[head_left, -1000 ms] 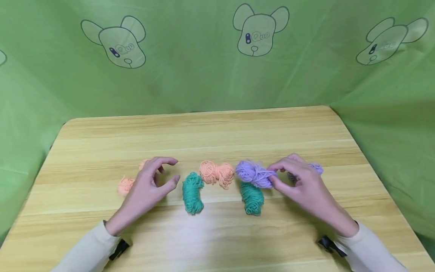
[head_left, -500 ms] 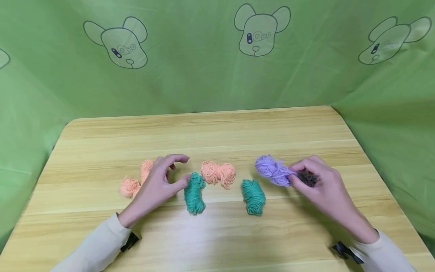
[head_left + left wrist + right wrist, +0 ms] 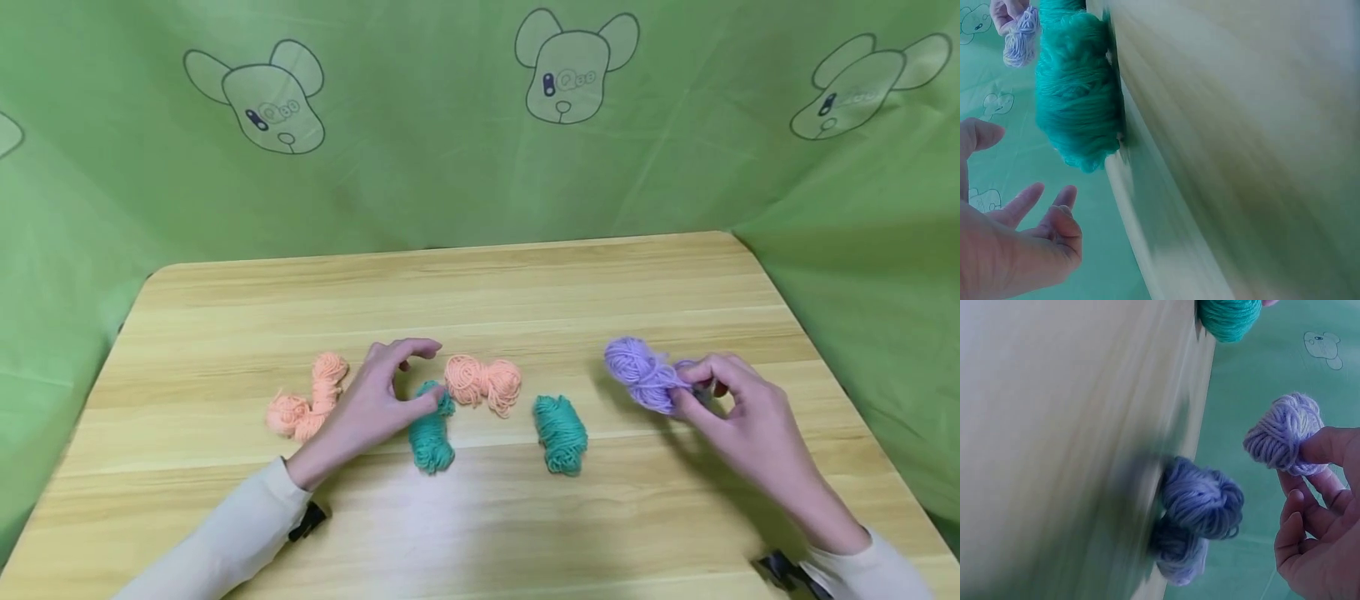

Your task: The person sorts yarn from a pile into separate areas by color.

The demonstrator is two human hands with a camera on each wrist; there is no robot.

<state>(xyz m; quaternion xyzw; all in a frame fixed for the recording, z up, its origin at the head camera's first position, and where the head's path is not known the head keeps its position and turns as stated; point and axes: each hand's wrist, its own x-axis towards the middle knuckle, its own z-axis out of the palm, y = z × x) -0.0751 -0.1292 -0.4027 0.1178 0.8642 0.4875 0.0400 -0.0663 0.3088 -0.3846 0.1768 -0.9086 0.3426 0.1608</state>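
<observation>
A lavender skein of yarn [image 3: 637, 375] is pinched between the thumb and fingers of my right hand [image 3: 750, 417], raised above the table at the right. In the right wrist view, two more skeins, a darker one [image 3: 1200, 497] and a greyish-lavender one [image 3: 1180, 553], lie below that hand; the head view mostly hides them. My left hand [image 3: 375, 408] hovers with thumb and fingers spread, holding nothing. Its thumb overlaps the left green skein [image 3: 431, 442] in the head view, but the left wrist view shows a gap between hand and green yarn [image 3: 1079, 94].
A peach skein [image 3: 483, 383] lies mid-table, with a second green skein [image 3: 561, 435] right of it. More peach yarn [image 3: 326, 379] sits left of my left hand. The wooden table [image 3: 450, 300] backs onto a green curtain [image 3: 427, 167] printed with animal heads.
My right hand has carried the lavender skein to the right, away from above the right green skein. My left hand has drifted right toward the left green skein, uncovering the peach yarn.
</observation>
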